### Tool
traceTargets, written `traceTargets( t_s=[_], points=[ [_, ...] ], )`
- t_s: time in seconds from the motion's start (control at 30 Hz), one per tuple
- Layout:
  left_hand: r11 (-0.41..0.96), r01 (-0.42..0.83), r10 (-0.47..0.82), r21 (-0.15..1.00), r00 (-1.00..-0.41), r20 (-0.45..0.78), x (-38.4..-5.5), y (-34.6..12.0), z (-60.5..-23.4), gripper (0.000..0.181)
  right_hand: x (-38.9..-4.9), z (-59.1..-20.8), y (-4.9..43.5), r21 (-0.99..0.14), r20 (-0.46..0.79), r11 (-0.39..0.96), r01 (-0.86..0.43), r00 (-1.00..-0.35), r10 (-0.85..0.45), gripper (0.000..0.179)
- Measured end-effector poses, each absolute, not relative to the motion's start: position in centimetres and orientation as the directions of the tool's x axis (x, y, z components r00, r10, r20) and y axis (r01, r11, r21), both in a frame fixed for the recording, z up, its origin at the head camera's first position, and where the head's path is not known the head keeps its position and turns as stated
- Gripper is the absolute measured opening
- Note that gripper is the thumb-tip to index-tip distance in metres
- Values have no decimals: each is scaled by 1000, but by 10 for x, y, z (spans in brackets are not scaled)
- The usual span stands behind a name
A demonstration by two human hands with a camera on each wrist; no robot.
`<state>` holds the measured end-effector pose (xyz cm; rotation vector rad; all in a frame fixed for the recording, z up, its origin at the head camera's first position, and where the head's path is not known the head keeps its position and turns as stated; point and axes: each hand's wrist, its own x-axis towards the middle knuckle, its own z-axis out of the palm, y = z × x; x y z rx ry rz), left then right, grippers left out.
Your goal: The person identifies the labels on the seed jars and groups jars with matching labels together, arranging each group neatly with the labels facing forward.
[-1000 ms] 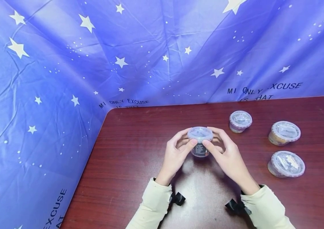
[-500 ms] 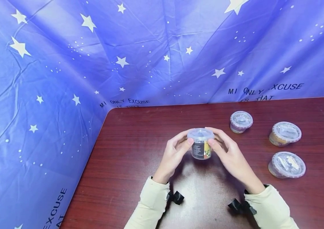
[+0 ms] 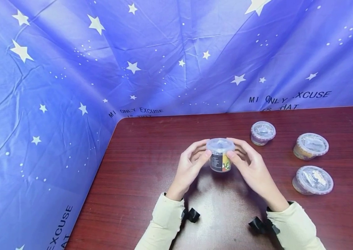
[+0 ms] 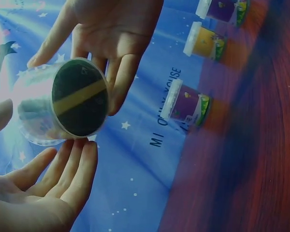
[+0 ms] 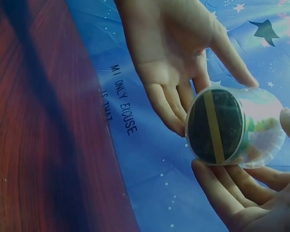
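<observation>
A small clear plastic tub (image 3: 220, 156) with a translucent lid is held up over the table. Its label is black with white print on one side and yellow with a colourful picture on the other. My left hand (image 3: 189, 166) grips it from the left, and my right hand (image 3: 251, 166) grips it from the right. Both thumbs press just below the lid, with the other fingers behind the tub. From beneath, the left wrist view shows the tub's dark base (image 4: 80, 98), crossed by a yellow strip. The same base (image 5: 215, 126) faces the camera in the right wrist view.
On the right of the dark red wooden table (image 3: 145, 156) stand three lidded tubs: one at the back (image 3: 263, 133), one farther right (image 3: 310, 146) and one nearer (image 3: 312, 180). A blue star-printed cloth (image 3: 176, 69) hangs behind and to the left.
The tub has been turned between my hands, bringing the yellow picture side of its label into sight, and my thumbs have moved apart. In the last half second it has risen slightly.
</observation>
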<state>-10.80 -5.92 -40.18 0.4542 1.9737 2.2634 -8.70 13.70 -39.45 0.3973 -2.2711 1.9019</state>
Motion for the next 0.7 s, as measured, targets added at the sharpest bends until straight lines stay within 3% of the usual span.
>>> traceTargets(
  t_s=[0.47,0.7],
  points=[
    [-124,127,272,984,-949,157,-108,-58,-403,45,-86,-397,133,-944,252,203,-262,-965,-76,39],
    [-106,118,293,987,-945,145,-109,-63,-401,43,-87,-394,133,-936,299,160,-314,-948,-108,35]
  ],
)
